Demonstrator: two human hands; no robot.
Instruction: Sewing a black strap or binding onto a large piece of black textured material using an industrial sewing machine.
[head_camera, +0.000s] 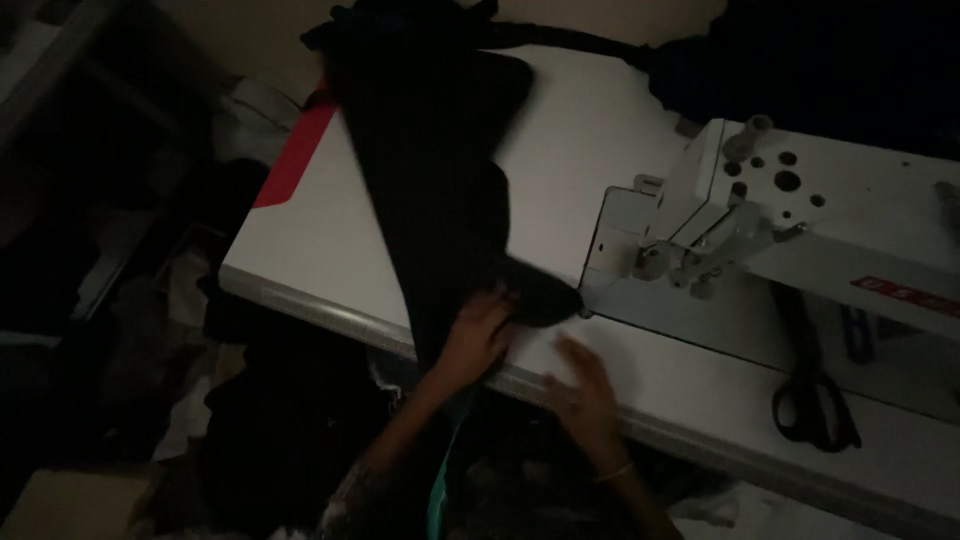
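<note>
At the table's (330, 255) front edge, my left hand (478, 335) lies flat on the black cloth's (430, 180) near end, pressing, not pinching. The cloth runs back to the far edge. My right hand (585, 392) is open just beside it, blurred, holding nothing. The cloth looks soft, limp and light, and will likely slide and bunch; best pinched at the near hem, left of the sewing machine (790, 210). Scissors (815, 395) lie at right

Right hand (585, 385) motion-blurred, grip unreadable. Black fabric (440, 170) cut off at top edge. Scissors (815, 390) barely readable in the dark near the table's (330, 250) near edge.
</note>
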